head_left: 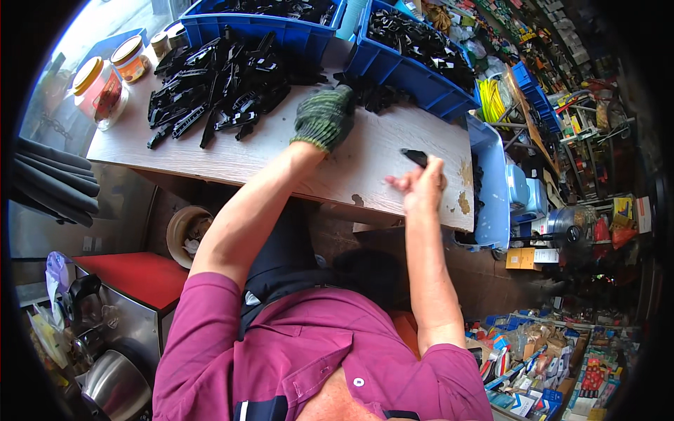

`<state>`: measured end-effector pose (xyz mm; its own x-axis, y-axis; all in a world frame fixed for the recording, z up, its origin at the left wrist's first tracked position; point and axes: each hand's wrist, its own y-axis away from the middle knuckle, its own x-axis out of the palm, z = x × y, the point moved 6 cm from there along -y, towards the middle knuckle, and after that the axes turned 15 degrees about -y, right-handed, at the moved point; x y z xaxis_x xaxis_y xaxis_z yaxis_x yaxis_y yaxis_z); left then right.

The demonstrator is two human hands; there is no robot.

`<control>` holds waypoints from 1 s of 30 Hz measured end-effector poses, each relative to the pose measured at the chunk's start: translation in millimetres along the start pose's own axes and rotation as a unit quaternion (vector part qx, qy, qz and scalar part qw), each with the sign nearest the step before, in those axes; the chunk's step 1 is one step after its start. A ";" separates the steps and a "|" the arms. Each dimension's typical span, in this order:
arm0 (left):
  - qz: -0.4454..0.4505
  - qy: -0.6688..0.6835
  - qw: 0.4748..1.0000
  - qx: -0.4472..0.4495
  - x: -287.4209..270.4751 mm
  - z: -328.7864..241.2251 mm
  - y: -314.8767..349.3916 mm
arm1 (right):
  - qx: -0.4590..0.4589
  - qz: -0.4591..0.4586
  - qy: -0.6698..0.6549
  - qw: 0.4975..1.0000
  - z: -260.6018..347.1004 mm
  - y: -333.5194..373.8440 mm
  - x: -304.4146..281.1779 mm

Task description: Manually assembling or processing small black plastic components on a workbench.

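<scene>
A green knitted glove covers my left hand (324, 118), which is closed over the table (281, 158) beside the black plastic parts. Its fingertips face away, so whatever it grips is hidden. My bare right hand (424, 184), farther right above the table, is closed around a small dark pointed piece (415, 156) that sticks out past the thumb; it looks like a black plastic part. To the left of the glove lies a big heap of long black plastic parts (210, 88). A smaller heap of black parts (379, 97) lies just right of the glove.
Blue crates (404, 74) full of black parts line the table's far side. Lidded jars (102, 91) stand at the left end. A light blue bin (491, 186) adjoins the right edge. Below are a pail (184, 235) and a red-topped cabinet (133, 274); crowded shelves stand right.
</scene>
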<state>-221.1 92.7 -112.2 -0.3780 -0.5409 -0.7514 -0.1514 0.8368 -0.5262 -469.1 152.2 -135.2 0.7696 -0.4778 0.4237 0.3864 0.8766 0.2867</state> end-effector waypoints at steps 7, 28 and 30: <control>0.034 -0.069 0.994 0.082 22.1 -16.7 -8.0 | -0.153 -0.208 -0.024 0.966 90.6 -56.6 -75.1; 0.073 0.156 0.979 0.110 -15.3 -54.7 53.8 | -0.008 0.280 0.125 0.952 -29.7 -11.2 31.5; 0.105 0.212 0.968 0.080 -16.1 -54.0 55.8 | -0.026 0.248 0.127 0.960 -29.2 -14.3 28.2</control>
<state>-272.8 152.8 -108.0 -0.7318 -0.2485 -0.6346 0.0996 0.8821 -0.4604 -438.1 127.8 -152.5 0.9621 0.0234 0.2718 -0.0403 0.9976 0.0568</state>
